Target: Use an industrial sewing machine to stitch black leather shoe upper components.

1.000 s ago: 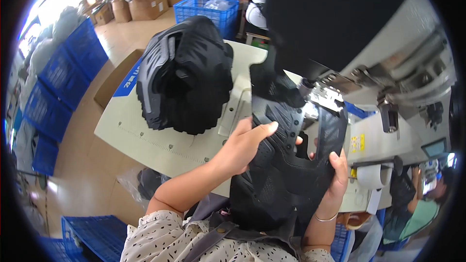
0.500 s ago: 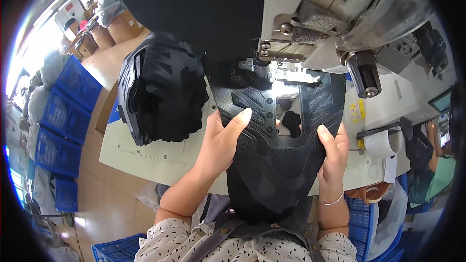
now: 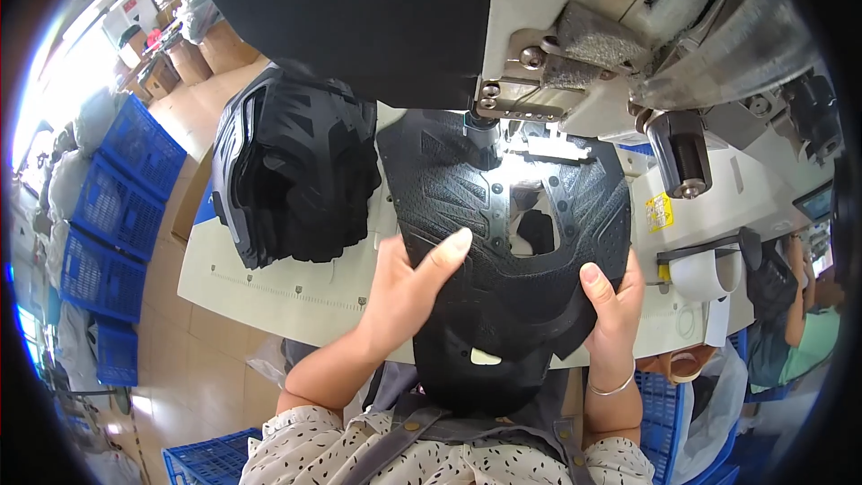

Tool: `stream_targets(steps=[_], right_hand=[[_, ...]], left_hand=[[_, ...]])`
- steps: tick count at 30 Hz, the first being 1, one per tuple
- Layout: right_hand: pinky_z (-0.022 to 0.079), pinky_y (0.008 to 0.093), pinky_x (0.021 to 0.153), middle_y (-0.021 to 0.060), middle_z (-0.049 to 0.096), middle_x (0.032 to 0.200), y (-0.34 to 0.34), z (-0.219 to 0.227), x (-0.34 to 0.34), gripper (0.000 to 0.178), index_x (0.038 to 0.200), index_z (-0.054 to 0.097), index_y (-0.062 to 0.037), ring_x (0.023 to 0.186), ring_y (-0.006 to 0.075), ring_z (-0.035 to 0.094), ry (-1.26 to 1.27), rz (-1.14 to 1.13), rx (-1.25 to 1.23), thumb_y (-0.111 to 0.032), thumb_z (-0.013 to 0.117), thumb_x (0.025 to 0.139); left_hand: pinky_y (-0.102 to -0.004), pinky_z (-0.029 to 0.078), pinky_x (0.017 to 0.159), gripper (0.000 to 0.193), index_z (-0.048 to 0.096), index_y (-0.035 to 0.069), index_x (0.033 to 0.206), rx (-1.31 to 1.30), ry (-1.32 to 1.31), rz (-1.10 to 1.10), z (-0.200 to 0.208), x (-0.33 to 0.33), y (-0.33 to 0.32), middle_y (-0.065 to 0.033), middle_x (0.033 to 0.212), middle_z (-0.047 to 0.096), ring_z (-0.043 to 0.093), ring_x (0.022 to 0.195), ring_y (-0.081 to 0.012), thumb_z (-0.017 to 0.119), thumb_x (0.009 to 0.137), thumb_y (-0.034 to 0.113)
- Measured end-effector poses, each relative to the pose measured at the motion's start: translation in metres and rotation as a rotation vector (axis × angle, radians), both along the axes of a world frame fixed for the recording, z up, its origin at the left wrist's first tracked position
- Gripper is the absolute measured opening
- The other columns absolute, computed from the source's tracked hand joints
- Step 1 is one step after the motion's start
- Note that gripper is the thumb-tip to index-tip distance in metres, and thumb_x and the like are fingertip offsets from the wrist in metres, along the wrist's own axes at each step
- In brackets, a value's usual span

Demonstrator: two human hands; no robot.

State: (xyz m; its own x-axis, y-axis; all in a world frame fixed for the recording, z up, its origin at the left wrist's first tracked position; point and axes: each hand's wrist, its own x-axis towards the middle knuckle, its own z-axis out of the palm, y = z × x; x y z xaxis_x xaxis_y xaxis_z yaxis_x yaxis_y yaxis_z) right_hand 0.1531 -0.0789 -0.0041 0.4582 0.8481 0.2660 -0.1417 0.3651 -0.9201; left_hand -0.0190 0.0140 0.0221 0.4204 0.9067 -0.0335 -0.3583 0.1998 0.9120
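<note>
A black textured shoe upper (image 3: pixel 530 283) lies spread out under the head of a sewing machine (image 3: pixel 530 45), its far part by the lit needle area. My left hand (image 3: pixel 409 292) grips its left edge, thumb on top and fingers underneath. On the right edge, my right hand (image 3: pixel 615 305) pinches it the same way. Through the upper's central cut-out, the pale worktable and a dark patch show. Its near end hangs toward my lap, with a small pale gap visible. The needle tip cannot be made out.
A pile of black shoe uppers (image 3: pixel 296 171) stands on the worktable (image 3: pixel 269 292) to the left. Blue crates (image 3: pixel 117 216) line the floor at far left. To the right are a white roll (image 3: pixel 700 277), another blue crate (image 3: pixel 655 413) and a person in green (image 3: pixel 813 346).
Both hands have come slightly nearer to me with the shoe upper. It lies flatter and more of its far part shows; a pale gap has appeared near its lower end.
</note>
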Motion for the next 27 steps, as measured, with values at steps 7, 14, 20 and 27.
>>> stream_targets(steps=[7,14,20,27], right_hand=[[0.043,0.024,0.081,0.0066,0.059,0.1,0.004,0.005,-0.005,0.026,0.107,0.052,0.0035,0.088,0.0107,0.053,0.003,-0.077,-0.017,-0.007,0.057,0.084],[0.044,0.0249,0.08,0.0068,0.059,0.1,0.019,0.006,-0.002,0.024,0.107,0.052,0.0024,0.088,0.0109,0.054,0.049,-0.042,0.012,-0.007,0.057,0.085],[0.045,0.0244,0.078,0.0064,0.06,0.096,0.038,0.013,0.005,0.023,0.105,0.053,0.0019,0.083,0.0109,0.056,0.075,-0.04,0.031,-0.006,0.057,0.084],[0.045,0.0227,0.073,0.0048,0.059,0.09,0.054,0.016,0.012,0.02,0.101,0.054,0.0011,0.079,0.0092,0.055,0.069,-0.045,0.021,-0.006,0.058,0.082]], left_hand=[[-0.0193,0.033,0.051,0.022,0.052,0.002,0.07,0.291,0.126,-0.025,-0.01,-0.002,-0.001,0.0067,0.065,0.046,0.037,0.06,-0.0012,0.051,0.09,0.013],[-0.0193,0.032,0.05,0.021,0.055,0.0,0.072,0.255,0.099,-0.054,-0.012,0.002,0.026,0.0068,0.064,0.047,0.037,0.059,-0.0011,0.051,0.089,0.014],[-0.0197,0.038,0.06,0.017,0.059,-0.001,0.085,0.212,-0.006,-0.031,-0.003,0.016,0.042,0.0049,0.074,0.054,0.045,0.067,-0.002,0.051,0.088,0.013],[-0.0195,0.04,0.069,0.022,0.061,-0.005,0.095,0.148,-0.019,-0.036,0.006,0.019,0.065,-0.0008,0.084,0.061,0.052,0.075,-0.0049,0.054,0.087,0.015]])
